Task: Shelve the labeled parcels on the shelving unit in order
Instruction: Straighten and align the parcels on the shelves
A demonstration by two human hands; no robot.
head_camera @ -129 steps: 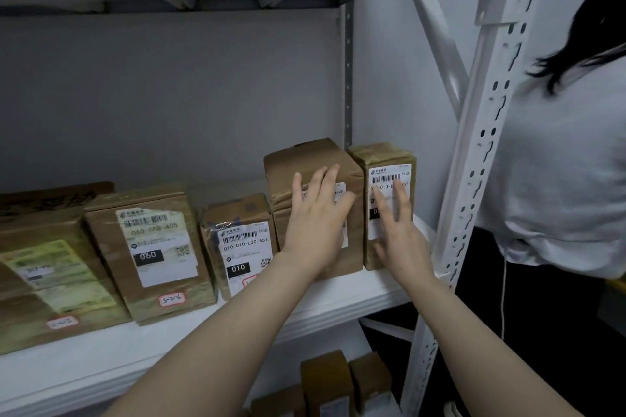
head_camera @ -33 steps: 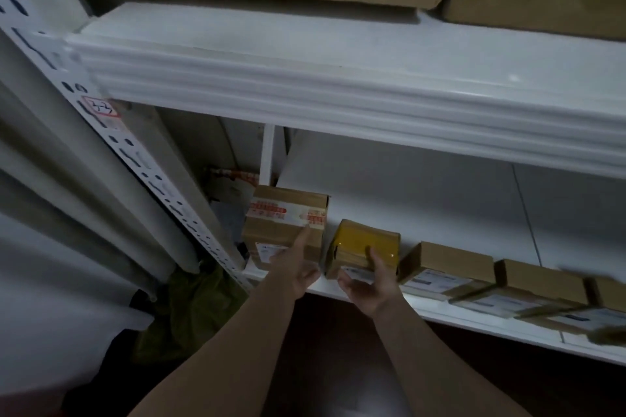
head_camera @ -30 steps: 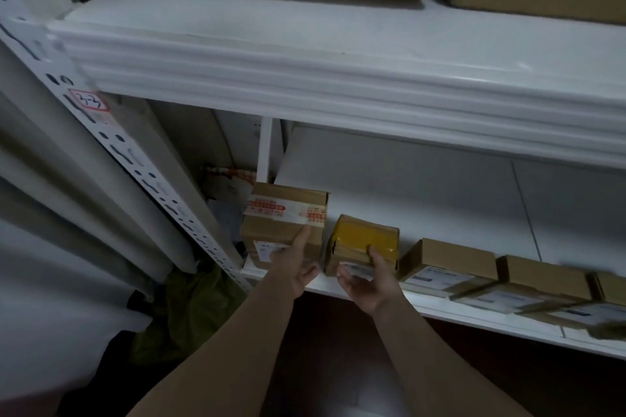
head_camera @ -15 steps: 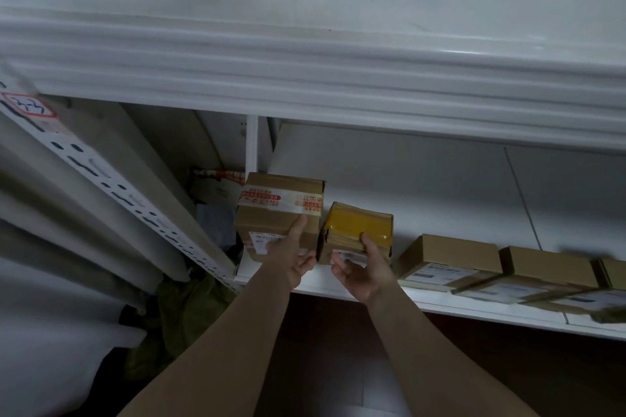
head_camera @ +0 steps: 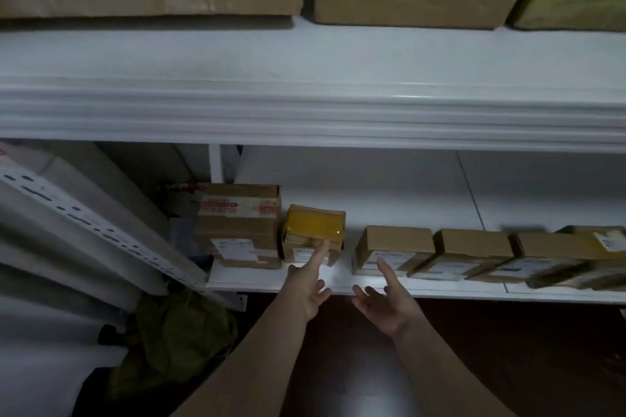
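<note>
Now the right hand point(head_camera: 384, 303) has let go of the yellow-taped parcel point(head_camera: 313, 228) and sits further right, fingers loose and holding nothing, forefinger pointing at the next small box point(head_camera: 394, 244). The left hand point(head_camera: 306, 288) has left the big taped box point(head_camera: 238, 223); its straight forefinger touches the parcel's front, gripping nothing. That parcel stands on the lower shelf point(head_camera: 257, 279) between those two boxes.

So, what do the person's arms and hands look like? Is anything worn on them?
Both forearms are bare to the frame edge, with no sleeves in view. The left hand and right hand wear no gloves; no watch, ring or bracelet shows.
</note>
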